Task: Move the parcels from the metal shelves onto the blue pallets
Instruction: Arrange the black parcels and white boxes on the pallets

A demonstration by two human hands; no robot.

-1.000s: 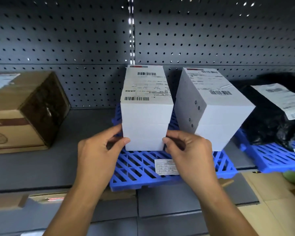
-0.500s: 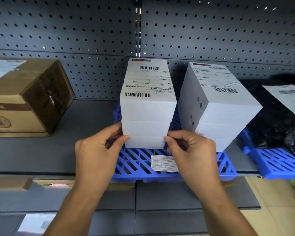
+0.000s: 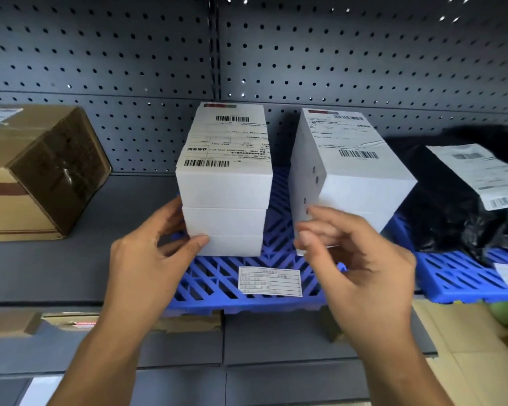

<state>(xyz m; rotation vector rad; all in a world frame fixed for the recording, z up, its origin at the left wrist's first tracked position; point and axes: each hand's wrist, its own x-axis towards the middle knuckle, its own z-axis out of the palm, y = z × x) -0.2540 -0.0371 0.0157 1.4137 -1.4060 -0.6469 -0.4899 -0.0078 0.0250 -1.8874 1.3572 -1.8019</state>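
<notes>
1. Change: the right hand (image 3: 361, 268), clamped a moment ago on the right face of the left stack (image 3: 225, 183), is now off it. It hovers just right of the stack, in front of the lower corner of the right stack (image 3: 346, 183). The image is blurred, so I cannot tell whether it touches that stack.
2. Left hand (image 3: 150, 259) unchanged: on the left stack's lower left edge.
3. Meaning (judgement): the left stack is set down on the pallet (image 3: 214, 285); release is half done. This parcel looks placed.
4. Left fingers: thumb (image 3: 198, 243) lies across the stack's front bottom corner, the other fingers (image 3: 170, 210) flat against its left side. A moderate span, holding or steadying the stack.
5. Right fingers (image 3: 326, 230): loosely curled, slightly apart, holding nothing.
6. Position: the left stack stands upright on the pallet's rear left part, just left of the right stack, with a gap between.
7. Left of the pallet, a brown box (image 3: 38, 171) sits on bare shelf (image 3: 115, 259): likely next.
</notes>
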